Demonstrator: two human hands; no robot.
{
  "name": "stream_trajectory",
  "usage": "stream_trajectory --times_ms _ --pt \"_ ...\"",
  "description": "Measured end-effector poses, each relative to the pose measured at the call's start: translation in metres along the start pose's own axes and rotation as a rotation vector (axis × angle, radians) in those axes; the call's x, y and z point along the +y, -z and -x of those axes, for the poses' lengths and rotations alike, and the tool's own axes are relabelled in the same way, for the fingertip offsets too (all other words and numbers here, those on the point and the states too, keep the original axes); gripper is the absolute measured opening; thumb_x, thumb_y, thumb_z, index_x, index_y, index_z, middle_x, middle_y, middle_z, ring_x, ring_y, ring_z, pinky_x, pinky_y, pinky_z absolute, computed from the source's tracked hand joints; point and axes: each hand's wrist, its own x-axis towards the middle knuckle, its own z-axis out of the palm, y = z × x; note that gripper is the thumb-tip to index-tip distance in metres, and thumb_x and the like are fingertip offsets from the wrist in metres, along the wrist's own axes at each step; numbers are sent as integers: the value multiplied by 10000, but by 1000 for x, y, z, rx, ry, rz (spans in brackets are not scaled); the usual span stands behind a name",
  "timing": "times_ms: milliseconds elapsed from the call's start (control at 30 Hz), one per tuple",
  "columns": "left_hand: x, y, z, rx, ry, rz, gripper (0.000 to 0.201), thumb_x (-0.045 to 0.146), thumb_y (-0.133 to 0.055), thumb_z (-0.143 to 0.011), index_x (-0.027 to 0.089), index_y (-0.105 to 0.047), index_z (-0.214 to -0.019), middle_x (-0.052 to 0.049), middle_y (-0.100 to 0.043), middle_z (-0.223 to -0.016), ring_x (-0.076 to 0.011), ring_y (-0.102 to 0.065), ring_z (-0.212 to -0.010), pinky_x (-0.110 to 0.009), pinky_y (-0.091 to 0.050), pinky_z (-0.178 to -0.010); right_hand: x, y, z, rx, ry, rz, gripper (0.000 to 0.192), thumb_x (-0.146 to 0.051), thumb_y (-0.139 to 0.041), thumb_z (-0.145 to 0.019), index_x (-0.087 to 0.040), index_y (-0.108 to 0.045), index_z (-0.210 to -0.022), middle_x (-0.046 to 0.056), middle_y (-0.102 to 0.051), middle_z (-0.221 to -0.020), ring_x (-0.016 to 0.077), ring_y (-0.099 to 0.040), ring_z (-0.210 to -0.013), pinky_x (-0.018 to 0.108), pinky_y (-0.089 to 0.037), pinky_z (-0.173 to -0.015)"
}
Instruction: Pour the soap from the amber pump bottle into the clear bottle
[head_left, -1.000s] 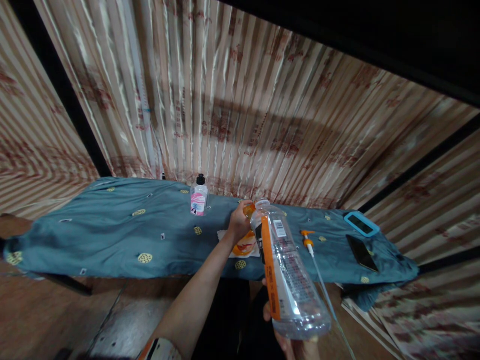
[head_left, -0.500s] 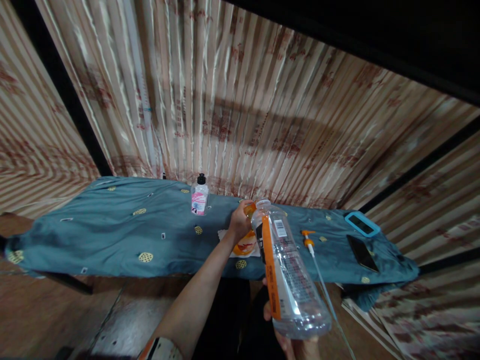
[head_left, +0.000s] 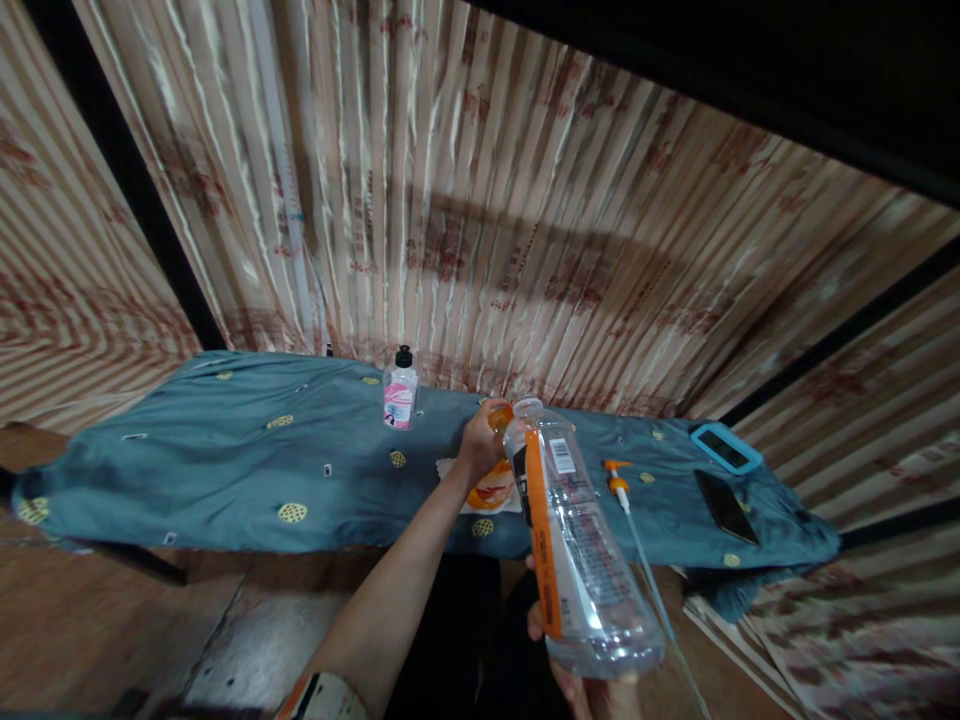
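Observation:
In my right hand [head_left: 589, 695] is a large clear plastic bottle [head_left: 592, 560] with an orange and white label. The bottle tilts away from me, its open neck up toward the back of the table, my fingers around its lower part. My left hand [head_left: 480, 440] is closed around an amber-orange container [head_left: 501, 418] beside that neck. Below this hand an orange surface with a printed label [head_left: 491, 490] shows over a white cloth [head_left: 516, 500]; whether it belongs to the same container is hidden. An orange pump head [head_left: 619, 484] with a long clear tube lies to the right.
A small clear bottle [head_left: 400, 400] with a black cap and pink label stands at the back. A dark phone [head_left: 725, 507] and a blue-framed device [head_left: 701, 436] lie at the right. Teal cloth [head_left: 225, 460] covers the table; a pleated curtain [head_left: 450, 200] hangs behind.

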Motion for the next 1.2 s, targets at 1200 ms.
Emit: stream_trajectory --times_ms 1200 --pt "-13 -3 -2 10 -13 62 461 302 -720 -661 166 -544 -1065 -42 -694 -879 -169 -641 -759 -279 -495 -737 12 15 -4 30 100 -6 796 -752 -656 -589 -335 -488 -1246 114 -584 -918 183 -524 -523 134 -177 -275"
